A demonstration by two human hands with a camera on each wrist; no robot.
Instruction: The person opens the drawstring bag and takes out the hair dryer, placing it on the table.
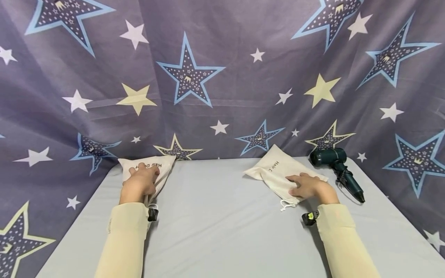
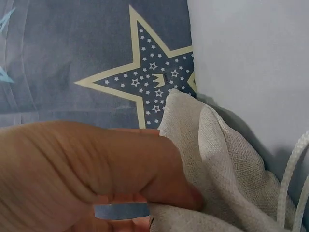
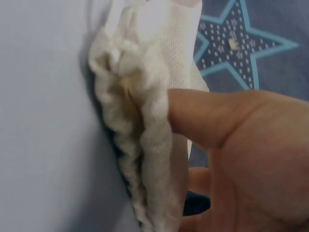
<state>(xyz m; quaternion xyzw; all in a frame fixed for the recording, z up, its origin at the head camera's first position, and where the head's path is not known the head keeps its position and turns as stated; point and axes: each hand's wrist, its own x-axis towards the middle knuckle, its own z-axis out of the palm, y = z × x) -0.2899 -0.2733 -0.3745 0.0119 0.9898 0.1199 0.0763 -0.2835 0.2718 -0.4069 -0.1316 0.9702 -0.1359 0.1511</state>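
Note:
A cream drawstring bag (image 1: 166, 164) with dark "Hair D..." lettering lies at the table's back left. My left hand (image 1: 139, 183) grips it from above with spread, bent fingers. In the left wrist view the thumb (image 2: 164, 169) presses into the folded cloth, while the other fingertips are hidden behind it. A second cream drawstring bag (image 1: 274, 164) with similar lettering lies at the back right. My right hand (image 1: 307, 186) holds it near its cord. In the right wrist view its gathered mouth (image 3: 130, 106) gapes slightly beside the thumb; the other fingertips are hidden.
A dark green hair dryer (image 1: 328, 157) lies right of the right bag, its cord bundled at the handle. A grey cloth covers the table (image 1: 215, 216). Behind it hangs a star-patterned curtain (image 1: 236, 96). The right bag's white cord (image 1: 287, 204) trails on the table.

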